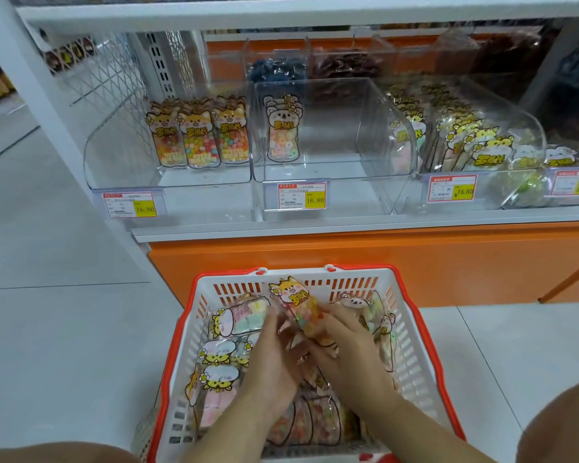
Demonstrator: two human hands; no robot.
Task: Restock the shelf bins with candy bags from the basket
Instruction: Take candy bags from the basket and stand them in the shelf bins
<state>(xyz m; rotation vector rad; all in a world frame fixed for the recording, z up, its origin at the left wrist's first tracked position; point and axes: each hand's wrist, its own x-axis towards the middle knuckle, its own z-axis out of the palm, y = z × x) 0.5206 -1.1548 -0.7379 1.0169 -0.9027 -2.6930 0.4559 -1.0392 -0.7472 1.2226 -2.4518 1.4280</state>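
Pinching a clear cat-printed candy bag (295, 296) of multicoloured sweets, left hand (274, 359) and right hand (348, 349) together

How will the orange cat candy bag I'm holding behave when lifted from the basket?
The candy bag is probably floppy: thin clear film around loose small candies. That glossy film may feel slippery. Matching bags stand together in the bin, so alone it may tip.

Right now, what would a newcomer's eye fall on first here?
The red-and-white basket on the floor, full of candy bags, where the right hand grips a cat-faced bag and the left hand, blurred, touches it. Above, the middle bin holds a lone bag.
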